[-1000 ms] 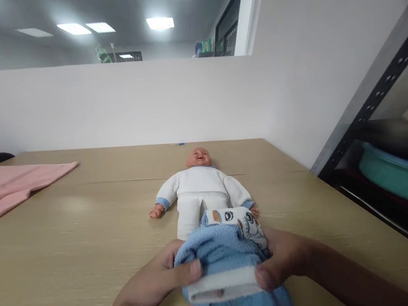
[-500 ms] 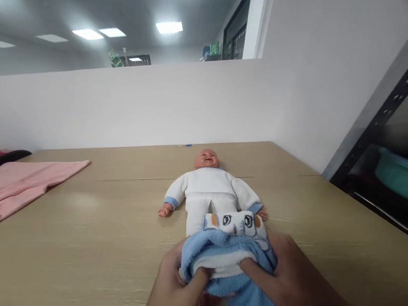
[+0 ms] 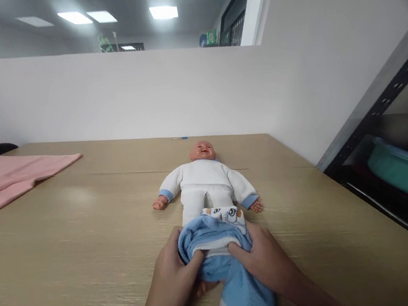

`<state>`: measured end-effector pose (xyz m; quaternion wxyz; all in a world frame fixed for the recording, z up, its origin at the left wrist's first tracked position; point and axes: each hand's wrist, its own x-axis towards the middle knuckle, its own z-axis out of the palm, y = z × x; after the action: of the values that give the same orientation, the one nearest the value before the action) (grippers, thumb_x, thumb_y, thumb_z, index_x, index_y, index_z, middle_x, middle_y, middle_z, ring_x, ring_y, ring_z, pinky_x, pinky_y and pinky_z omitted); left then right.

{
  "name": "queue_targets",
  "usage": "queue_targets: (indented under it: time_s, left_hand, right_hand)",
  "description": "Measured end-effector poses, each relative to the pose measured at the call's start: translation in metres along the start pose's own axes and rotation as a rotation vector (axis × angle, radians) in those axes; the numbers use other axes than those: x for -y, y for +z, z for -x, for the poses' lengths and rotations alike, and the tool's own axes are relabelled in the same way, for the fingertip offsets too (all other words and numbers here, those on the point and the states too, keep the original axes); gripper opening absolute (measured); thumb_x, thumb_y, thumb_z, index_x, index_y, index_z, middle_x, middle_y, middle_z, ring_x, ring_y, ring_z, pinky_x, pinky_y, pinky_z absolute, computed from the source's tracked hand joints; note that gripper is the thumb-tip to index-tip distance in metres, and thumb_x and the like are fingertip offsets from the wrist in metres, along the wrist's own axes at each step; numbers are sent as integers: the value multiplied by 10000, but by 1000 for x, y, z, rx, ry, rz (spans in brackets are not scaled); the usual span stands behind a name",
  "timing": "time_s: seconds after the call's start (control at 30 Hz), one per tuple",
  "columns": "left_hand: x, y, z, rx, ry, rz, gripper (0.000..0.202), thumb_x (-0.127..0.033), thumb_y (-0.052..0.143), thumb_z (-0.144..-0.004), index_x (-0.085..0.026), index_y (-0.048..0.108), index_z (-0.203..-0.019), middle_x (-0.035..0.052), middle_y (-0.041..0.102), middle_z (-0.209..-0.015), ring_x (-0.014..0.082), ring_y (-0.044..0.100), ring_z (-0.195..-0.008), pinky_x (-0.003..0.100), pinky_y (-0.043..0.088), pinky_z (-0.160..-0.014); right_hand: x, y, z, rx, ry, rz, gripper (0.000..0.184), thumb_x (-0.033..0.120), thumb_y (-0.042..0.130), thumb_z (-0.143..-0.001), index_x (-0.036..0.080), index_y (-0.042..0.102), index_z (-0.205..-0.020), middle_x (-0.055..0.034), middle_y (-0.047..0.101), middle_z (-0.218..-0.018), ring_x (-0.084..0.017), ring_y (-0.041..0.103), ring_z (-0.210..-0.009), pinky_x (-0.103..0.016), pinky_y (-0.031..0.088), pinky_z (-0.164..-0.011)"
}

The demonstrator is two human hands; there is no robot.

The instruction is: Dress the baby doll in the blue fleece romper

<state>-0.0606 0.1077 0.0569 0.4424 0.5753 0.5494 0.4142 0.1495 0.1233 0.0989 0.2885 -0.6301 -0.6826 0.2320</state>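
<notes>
Both hands clamped on the blue garment, one per side, gap between them. Left hand [image 3: 172,269] grips its left edge, right hand [image 3: 266,255] its right edge. Thumbs point inward at the white band [image 3: 215,251]; the fingers are mostly behind the cloth, can't tell how they sit. Garment [image 3: 215,269] is bunched, held over the doll's lower legs near the tabletop's near edge. Cartoon eyes on its white far end. One blue tube hangs down toward the viewer, white trim at its end.

Doll [image 3: 204,173] lies on its back just beyond the hands, head toward the wall, arms spread. White top and pants, blue cuffs. Lower legs mostly hidden by the garment.

Tabletop [image 3: 98,239] is wood-look, with a seam across it. Thin blue-tipped stick [image 3: 184,137] near the wall, behind the doll's head; too small to identify. Pink cloth [image 3: 13,177] far left, well apart from the doll. Wall [image 3: 134,92] behind. Right: dark metal rack [image 3: 383,103] with a teal basin [image 3: 407,172] on it.
</notes>
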Motion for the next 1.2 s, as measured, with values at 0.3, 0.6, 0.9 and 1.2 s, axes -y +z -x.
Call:
queue_targets:
  time_s: [0.3,0.6,0.9,1.2]
  left_hand:
    - [-24,-8,-40,5,72,-223,205,-380,612,-949,-210,680,-1041,35,763,-1009,260,685,-943,351,461,-822]
    - [-19,-35,-21,86,-17,45,372,-400,694,-932,-207,661,-1248,59,760,-1287,296,680,-1222,354,513,-1032]
    - [3,-29,-2,175,-19,-361,261,-292,639,-843,-207,684,-1086,100,778,-1128,344,696,-1042,431,491,-906]
    - [15,-9,-11,85,101,-12,468,-254,644,-845,-192,638,-1309,127,728,-1371,324,635,-1330,438,467,-1141]
  right_hand:
    - [-9,-5,-49,-43,-105,-52,353,386,640,-774,173,715,-1045,-132,809,-1045,-320,740,-970,-411,545,-870]
    - [37,-23,-48,197,-141,181,233,417,689,-796,225,568,-745,-67,718,-801,-226,626,-756,-323,384,-670]
    - [32,-9,-29,358,-270,191,166,251,670,-785,204,667,-944,-73,767,-1012,-258,679,-914,-348,418,-779]
    - [21,-4,-22,343,-247,73,419,178,677,-786,177,695,-1205,-136,764,-1266,-336,703,-1168,-439,517,-987]
